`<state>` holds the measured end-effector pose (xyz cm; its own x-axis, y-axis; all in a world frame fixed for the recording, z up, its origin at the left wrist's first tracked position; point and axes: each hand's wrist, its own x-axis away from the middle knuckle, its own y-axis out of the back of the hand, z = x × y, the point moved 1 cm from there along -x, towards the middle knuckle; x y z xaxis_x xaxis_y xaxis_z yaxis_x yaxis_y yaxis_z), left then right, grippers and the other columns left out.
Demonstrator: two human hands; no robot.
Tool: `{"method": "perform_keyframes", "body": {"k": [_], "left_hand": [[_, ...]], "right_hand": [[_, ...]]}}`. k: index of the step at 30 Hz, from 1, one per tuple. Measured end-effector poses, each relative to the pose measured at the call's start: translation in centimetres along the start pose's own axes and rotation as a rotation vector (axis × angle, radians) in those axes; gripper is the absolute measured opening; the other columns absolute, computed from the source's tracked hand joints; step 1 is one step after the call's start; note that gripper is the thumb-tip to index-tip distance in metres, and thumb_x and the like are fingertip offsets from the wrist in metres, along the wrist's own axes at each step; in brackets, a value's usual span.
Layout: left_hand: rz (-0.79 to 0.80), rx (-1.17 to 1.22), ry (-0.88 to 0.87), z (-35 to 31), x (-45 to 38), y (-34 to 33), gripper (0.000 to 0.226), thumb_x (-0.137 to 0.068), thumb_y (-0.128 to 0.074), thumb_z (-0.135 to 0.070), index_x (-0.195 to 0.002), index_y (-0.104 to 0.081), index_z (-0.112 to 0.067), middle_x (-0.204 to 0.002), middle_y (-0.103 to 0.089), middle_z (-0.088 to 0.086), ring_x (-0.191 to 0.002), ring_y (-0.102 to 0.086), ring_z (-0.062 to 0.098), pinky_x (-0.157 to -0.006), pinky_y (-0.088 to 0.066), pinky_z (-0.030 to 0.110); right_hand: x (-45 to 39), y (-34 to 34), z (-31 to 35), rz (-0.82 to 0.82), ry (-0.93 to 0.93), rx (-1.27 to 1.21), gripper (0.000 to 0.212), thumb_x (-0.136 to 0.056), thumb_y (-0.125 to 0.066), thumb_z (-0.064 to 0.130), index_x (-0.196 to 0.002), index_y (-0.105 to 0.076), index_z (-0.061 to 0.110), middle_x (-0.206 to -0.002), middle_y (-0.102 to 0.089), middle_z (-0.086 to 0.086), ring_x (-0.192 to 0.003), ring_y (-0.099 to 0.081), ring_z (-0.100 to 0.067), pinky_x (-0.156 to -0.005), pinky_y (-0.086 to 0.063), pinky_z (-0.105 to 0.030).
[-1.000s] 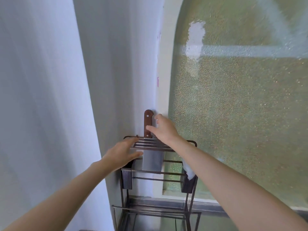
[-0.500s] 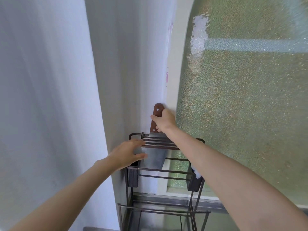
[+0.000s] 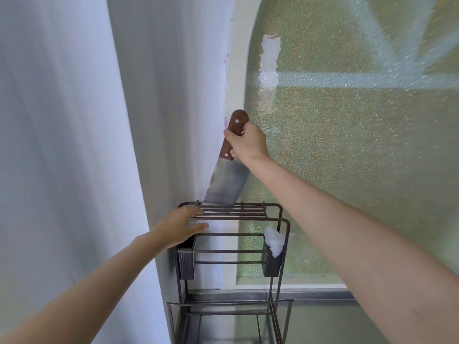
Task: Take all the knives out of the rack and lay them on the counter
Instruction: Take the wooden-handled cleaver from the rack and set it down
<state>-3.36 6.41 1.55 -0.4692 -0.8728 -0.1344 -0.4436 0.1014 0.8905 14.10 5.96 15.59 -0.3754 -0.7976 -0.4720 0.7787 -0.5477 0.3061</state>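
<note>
A dark wire rack (image 3: 280, 220) stands in the corner between a white wall and a frosted window. A cleaver (image 3: 227, 186) with a broad steel blade and a brown riveted wooden handle is lifted almost fully above the rack's top slots, tilted to the right. Only its lower blade edge still meets the top bars. My right hand (image 3: 248, 142) is shut on the handle. My left hand (image 3: 180, 225) rests flat on the rack's top left corner, fingers spread over the bars. No other knife shows in the rack.
A crumpled white cloth or paper (image 3: 274, 240) sits in the rack's right black holder (image 3: 272, 266); a second black holder (image 3: 185, 264) hangs on the left. The white wall (image 3: 74, 145) is close on the left, the frosted window (image 3: 347, 157) behind. A metal sill (image 3: 318, 295) runs below.
My right hand closed on the cleaver's handle and drew it upward, so most of the blade is now above the rack. My left hand stayed on the rack's top.
</note>
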Motion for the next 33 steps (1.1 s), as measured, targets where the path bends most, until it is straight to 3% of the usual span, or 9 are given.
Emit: {"method": "perform_keyframes", "body": {"k": [4,7,10,13,18,21,26,28,33], "left_hand": [[-0.158,0.230,0.039,-3.3,-0.4,1.2,0.034,-0.089,-0.055,-0.033,-0.113,-0.063,-0.009,-0.118,-0.066,0.010,-0.110,-0.061,0.025,-0.089,-0.043,0.027],[-0.209,0.636,0.151,-6.9,-0.7,1.8,0.038,-0.092,-0.044,-0.042,-0.100,-0.063,-0.011,-0.112,-0.067,0.014,-0.095,-0.065,0.028,-0.080,-0.048,0.033],[-0.070,1.149,0.245,-10.8,-0.9,1.5,0.052,-0.093,-0.035,-0.050,-0.111,-0.056,-0.006,-0.112,-0.063,0.013,-0.084,-0.064,0.022,-0.075,-0.049,0.031],[0.119,1.375,0.285,-15.0,-1.4,-0.1,0.065,-0.092,-0.030,-0.055,-0.121,-0.049,0.000,-0.113,-0.059,0.011,-0.084,-0.062,0.017,-0.072,-0.049,0.027],[0.258,1.500,0.405,-21.6,-2.1,-5.4,0.047,-0.096,-0.036,-0.039,-0.122,-0.048,-0.002,-0.116,-0.063,0.007,-0.100,-0.064,0.015,-0.070,-0.054,0.024],[0.352,1.526,0.432,-24.8,-2.0,-8.7,0.031,-0.098,-0.034,-0.021,-0.110,-0.057,-0.004,-0.087,-0.072,0.004,-0.058,-0.069,0.005,-0.048,-0.053,0.015],[0.434,1.525,0.501,-28.9,-2.1,-14.6,0.024,-0.096,-0.036,-0.006,-0.082,-0.055,-0.002,-0.082,-0.069,0.009,-0.055,-0.068,0.008,-0.045,-0.053,0.015],[0.427,1.433,0.494,-30.1,-1.7,-16.9,0.023,-0.094,-0.041,-0.004,-0.075,-0.054,-0.007,-0.059,-0.072,0.005,-0.045,-0.063,0.005,-0.045,-0.052,0.014],[0.456,1.391,0.502,-31.3,-0.4,-23.3,0.026,-0.095,-0.037,-0.004,-0.073,-0.051,-0.009,-0.044,-0.066,0.001,-0.035,-0.061,0.005,-0.039,-0.051,0.013]], "right_hand": [[1.2,3.8,0.6,-0.112,0.013,-0.111,0.024,-0.081,-0.064,0.026,-0.087,-0.059,0.004,-0.085,-0.070,-0.019,-0.075,-0.069,-0.033,-0.075,-0.058,-0.050],[2.7,7.3,0.4,-0.182,0.040,-0.201,0.015,-0.081,-0.065,0.023,-0.077,-0.055,0.014,-0.082,-0.070,-0.018,-0.064,-0.067,-0.029,-0.068,-0.060,-0.043],[4.7,11.3,-0.4,-0.197,0.076,-0.264,0.016,-0.083,-0.065,0.020,-0.072,-0.053,0.019,-0.069,-0.066,-0.010,-0.045,-0.059,-0.015,-0.049,-0.054,-0.025],[7.2,15.4,-2.2,-0.215,0.065,-0.313,0.010,-0.085,-0.064,0.017,-0.082,-0.056,0.011,-0.075,-0.066,-0.015,-0.047,-0.060,-0.012,-0.050,-0.053,-0.021],[11.8,21.8,-6.8,-0.205,0.019,-0.368,0.008,-0.088,-0.060,0.009,-0.081,-0.056,0.012,-0.072,-0.064,-0.013,-0.052,-0.062,-0.010,-0.059,-0.057,-0.023],[14.6,25.7,-10.1,-0.165,-0.061,-0.389,0.007,-0.089,-0.058,0.007,-0.087,-0.058,0.014,-0.083,-0.068,-0.008,-0.064,-0.067,-0.011,-0.068,-0.060,-0.023],[19.8,32.6,-16.5,0.056,-0.208,-0.533,0.027,-0.083,-0.059,0.009,-0.110,-0.061,0.010,-0.116,-0.066,-0.006,-0.100,-0.067,-0.020,-0.089,-0.054,-0.027],[22.4,34.9,-18.7,0.155,-0.316,-0.537,0.038,-0.078,-0.063,0.016,-0.116,-0.060,0.017,-0.118,-0.066,-0.002,-0.112,-0.062,-0.022,-0.094,-0.048,-0.029],[28.2,37.7,-22.8,0.203,-0.536,-0.462,0.047,-0.078,-0.065,0.023,-0.123,-0.055,0.015,-0.120,-0.066,-0.011,-0.110,-0.063,-0.027,-0.093,-0.048,-0.030]]}}
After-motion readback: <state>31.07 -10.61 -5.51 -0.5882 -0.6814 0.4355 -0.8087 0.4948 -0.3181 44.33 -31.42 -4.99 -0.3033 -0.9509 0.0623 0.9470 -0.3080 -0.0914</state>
